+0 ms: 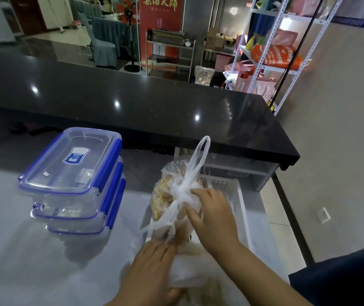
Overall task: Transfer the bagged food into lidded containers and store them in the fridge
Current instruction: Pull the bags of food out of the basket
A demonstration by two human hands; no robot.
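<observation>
Head view: the right hand (213, 217) lies on top of a knotted bag (170, 195) of brownish food. Its forefinger and thumb are straight and spread a little apart, with their tips touching the twisted plastic at the knot, and the other fingers rest flat on the bag's side. The left hand (152, 263) is lower and closer to the camera. Its fingers curl over the clear plastic of a nearer bag (187, 272) with the thumb below, so it grips that bag's near edge.

The knotted bag stands just beyond the left hand and under the right one, one loop handle sticking up. Both bags sit in a white slotted basket (241, 195) at the right end of the grey worktop (22, 261). Left of the bags and apart from them stands a stack of three clear containers (73, 173), their lids closed with blue clips.

Beyond the worktop runs a raised glossy black counter (132, 102). Behind it are a white metal rack (264, 51) carrying pink and orange bags, a red banner (161, 18) and covered chairs (103, 47).
</observation>
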